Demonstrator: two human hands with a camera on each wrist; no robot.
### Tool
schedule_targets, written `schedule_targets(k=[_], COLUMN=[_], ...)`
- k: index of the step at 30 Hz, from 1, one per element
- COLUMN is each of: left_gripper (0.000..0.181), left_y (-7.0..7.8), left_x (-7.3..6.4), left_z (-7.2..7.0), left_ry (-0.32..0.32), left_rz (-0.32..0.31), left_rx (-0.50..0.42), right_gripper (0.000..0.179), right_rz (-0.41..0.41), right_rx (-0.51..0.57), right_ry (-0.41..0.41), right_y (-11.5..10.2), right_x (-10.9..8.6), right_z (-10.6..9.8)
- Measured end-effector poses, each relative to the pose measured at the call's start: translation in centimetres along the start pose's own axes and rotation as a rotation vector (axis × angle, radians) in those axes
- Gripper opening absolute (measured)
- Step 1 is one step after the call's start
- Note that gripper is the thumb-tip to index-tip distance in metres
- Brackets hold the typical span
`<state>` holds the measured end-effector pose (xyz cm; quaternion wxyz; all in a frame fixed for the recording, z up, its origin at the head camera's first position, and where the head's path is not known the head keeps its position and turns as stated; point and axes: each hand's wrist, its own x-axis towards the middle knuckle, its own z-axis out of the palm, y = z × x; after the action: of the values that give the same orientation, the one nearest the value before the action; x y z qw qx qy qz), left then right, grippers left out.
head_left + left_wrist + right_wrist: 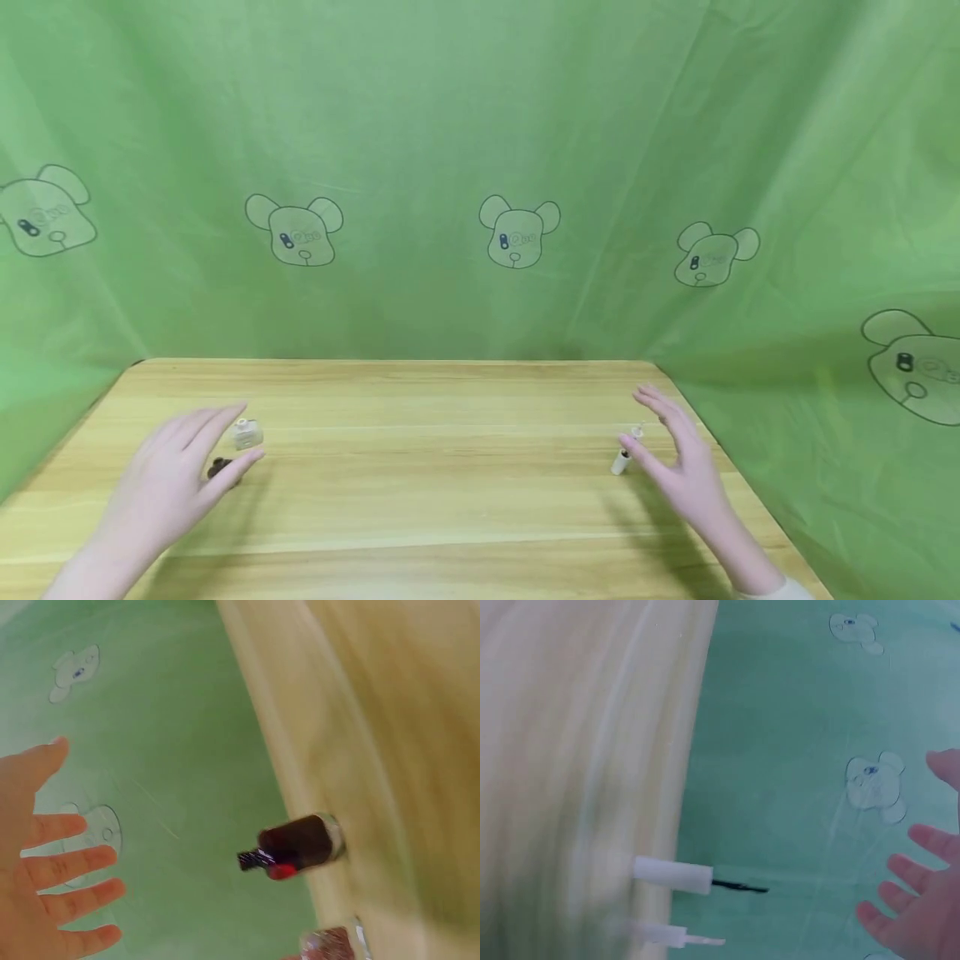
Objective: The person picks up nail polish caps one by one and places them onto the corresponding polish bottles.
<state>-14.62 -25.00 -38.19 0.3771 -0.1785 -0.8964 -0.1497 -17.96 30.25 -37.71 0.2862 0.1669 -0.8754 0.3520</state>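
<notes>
My left hand [176,467] hovers over the table's left side, fingers extended and thumb apart, holding nothing. Near it stand two small uncapped nail polish bottles: a dark red one [296,844], partly hidden by the thumb in the head view, and a clear one [247,434] that looks pinkish and glittery in the left wrist view. Over on the right, my right hand [678,462] is likewise spread and holds nothing. Close to it are a white brush cap [673,874] with a dark brush and a second white brush cap [660,934] with a pale brush.
A light wooden table [435,500] spans the space between the hands. Green curtains [420,125] printed with bear heads hang behind it and along both sides.
</notes>
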Motion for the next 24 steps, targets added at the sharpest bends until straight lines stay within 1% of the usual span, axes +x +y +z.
schedule_targets(k=[3, 5, 9, 11, 13, 15, 17, 19, 24], left_gripper=[0.067, 0.071, 0.078, 0.08, 0.08, 0.08, 0.078, 0.078, 0.077], left_y=[-0.4, -0.8, -2.0, -2.8, -3.6, -4.2, -4.7, -5.0, -5.5], left_x=[-0.7, -1.0, -1.4, -1.7, -2.1, -2.3, -2.4, -2.4, -2.4], left_z=[-0.2, -0.3, -0.3, -0.4, -0.5, -0.6, -0.7, -0.6, -0.3], left_ry=[-0.105, -0.186, -0.353, -0.421, -0.473, -0.499, -0.51, -0.513, -0.51], left_rz=[-0.072, -0.133, -0.276, -0.338, -0.391, -0.421, -0.433, -0.43, -0.414], left_rx=[-0.017, -0.038, -0.095, -0.124, -0.159, -0.195, -0.225, -0.238, -0.23], right_gripper=[0.065, 0.067, 0.073, 0.076, 0.079, 0.081, 0.082, 0.082, 0.08], right_rz=[0.092, 0.153, 0.262, 0.306, 0.339, 0.364, 0.388, 0.408, 0.468], right_rx=[0.044, 0.083, 0.154, 0.165, 0.154, 0.142, 0.133, 0.142, 0.19], right_ry=[-0.036, -0.068, -0.142, -0.183, -0.224, -0.26, -0.296, -0.322, -0.371], right_y=[0.6, 1.0, 2.0, 2.6, 3.1, 3.6, 4.0, 4.3, 4.9], right_x=[-0.3, -0.5, -0.8, -0.8, -0.6, -0.5, -0.5, -0.6, -1.1], right_z=[-0.3, -0.3, -0.1, 0.1, 0.3, 0.4, 0.4, 0.5, 0.9])
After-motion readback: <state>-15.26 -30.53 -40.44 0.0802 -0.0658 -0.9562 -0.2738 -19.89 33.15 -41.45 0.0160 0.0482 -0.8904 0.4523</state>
